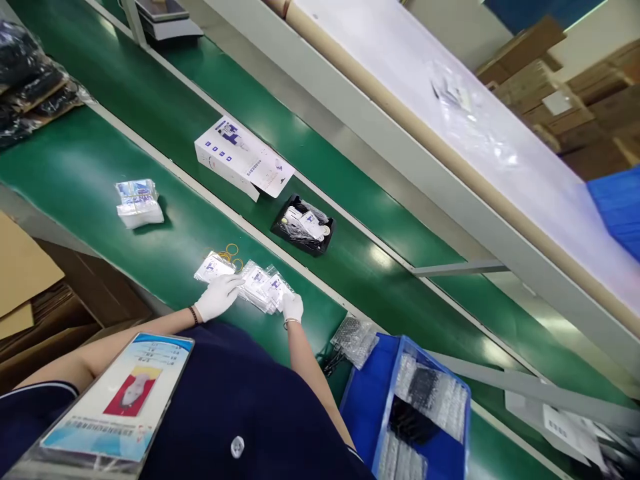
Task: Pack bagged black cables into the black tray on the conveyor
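Standing nr the line rn, person's got white gloves on. L hand (219,297) is flattish, fingers tgthr, tips on the clear pkts (257,283) w/ purple print, which lie overlapping on the green bench (185,257). R hand (293,308) is curled at the other end of the same pkts, can't tell if it's pinching one tbh. Yellow rubber bands (231,250) just past the L hand, banded bundle (140,203) further left. Across the rail: white box (245,157) + black tray (317,249) w/ parts. Blue bin (365,400) on the R, bubble-wrapped stuff inside.
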Demonstrator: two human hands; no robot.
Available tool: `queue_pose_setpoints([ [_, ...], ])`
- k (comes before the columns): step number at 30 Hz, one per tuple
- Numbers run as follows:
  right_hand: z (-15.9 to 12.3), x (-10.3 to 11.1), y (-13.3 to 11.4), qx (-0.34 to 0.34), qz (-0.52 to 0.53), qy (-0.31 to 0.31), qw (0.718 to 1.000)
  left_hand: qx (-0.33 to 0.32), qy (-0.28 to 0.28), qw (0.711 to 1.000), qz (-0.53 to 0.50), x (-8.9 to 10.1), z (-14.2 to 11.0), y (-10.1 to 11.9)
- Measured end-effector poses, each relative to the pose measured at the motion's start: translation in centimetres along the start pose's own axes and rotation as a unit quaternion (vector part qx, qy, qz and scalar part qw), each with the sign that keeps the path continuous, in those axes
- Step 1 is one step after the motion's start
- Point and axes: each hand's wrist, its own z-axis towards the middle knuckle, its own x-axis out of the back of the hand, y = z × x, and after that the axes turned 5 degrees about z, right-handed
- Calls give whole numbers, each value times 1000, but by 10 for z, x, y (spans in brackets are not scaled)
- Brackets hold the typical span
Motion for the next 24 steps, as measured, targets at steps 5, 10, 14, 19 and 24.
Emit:
queue_pose_setpoints([
  [5,-41,3,-4,26,79,-50,995,-3,-116,988,-105,-2,14,32],
  [10,-45,35,13,4,66,-16,998,139,-206,932,-265,-13,10,51],
  [14,-27,135,50,-76,-21,205,976,160,-179,935,-262,2,-14,38],
  [19,-19,210,91,-180,-122,313,924,250,-106,932,-242,15,-41,10],
  [24,-9,201,77,-129,-95,270,949,283,-50,915,-283,9,-52,7],
])
